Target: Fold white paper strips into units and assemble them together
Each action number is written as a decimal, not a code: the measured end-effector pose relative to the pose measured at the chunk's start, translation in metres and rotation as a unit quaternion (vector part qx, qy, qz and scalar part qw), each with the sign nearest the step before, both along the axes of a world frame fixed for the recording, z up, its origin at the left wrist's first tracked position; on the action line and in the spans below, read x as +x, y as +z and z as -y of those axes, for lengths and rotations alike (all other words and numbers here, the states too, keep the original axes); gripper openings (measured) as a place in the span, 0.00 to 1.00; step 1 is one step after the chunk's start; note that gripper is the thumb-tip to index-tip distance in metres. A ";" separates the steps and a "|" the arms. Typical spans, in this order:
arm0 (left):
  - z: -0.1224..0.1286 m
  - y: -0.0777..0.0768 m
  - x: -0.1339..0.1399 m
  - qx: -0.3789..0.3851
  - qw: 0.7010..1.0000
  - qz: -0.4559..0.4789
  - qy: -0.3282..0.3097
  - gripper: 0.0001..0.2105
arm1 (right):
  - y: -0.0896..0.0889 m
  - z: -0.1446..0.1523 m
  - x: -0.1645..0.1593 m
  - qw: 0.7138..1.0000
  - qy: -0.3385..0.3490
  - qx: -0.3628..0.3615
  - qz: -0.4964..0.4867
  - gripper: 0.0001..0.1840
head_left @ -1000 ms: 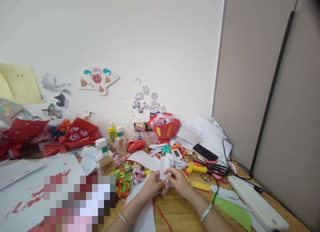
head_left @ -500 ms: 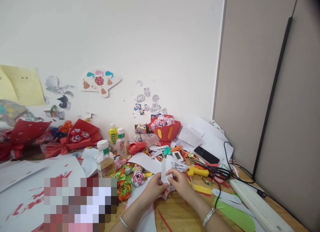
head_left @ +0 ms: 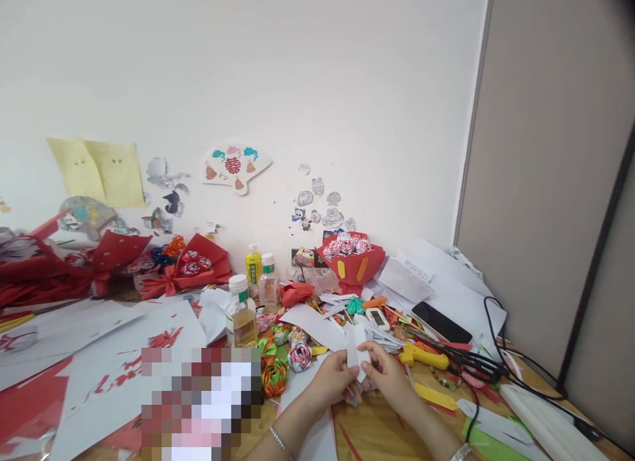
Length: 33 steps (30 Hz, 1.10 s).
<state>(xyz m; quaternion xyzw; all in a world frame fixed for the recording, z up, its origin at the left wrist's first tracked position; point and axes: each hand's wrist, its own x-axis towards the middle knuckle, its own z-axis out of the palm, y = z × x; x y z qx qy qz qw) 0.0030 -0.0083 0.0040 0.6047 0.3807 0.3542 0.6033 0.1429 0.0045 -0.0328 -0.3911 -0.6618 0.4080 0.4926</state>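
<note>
A small white piece of paper (head_left: 356, 345) is held upright over the table, pinched between both hands. My left hand (head_left: 337, 376) grips its lower left side, thumb in front. My right hand (head_left: 380, 370) has closed on its right side, with the thumb and index finger near the lower middle. The fingers behind the paper are partly hidden. To the left of my hands lie folded paper flowers, one red and white (head_left: 299, 357) and one orange and green (head_left: 275, 377).
Left of the flowers stands a bottle of yellowish liquid (head_left: 242, 319). Behind my hands is a red-wrapped bouquet (head_left: 351, 266). On the right are a phone (head_left: 441, 321), a yellow glue gun (head_left: 424, 356), black cables (head_left: 476, 365) and a white power strip (head_left: 546, 415). Paper scraps cover much of the table.
The view has swung left, so everything appears farther right. Both hands still hold the white paper, which now shows a lengthwise crease or edge and a slightly different angle.
</note>
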 end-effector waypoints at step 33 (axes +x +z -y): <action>0.001 0.007 -0.009 -0.039 0.999 -0.019 -0.018 0.20 | 0.003 0.000 0.001 0.994 -0.058 0.072 0.061 0.13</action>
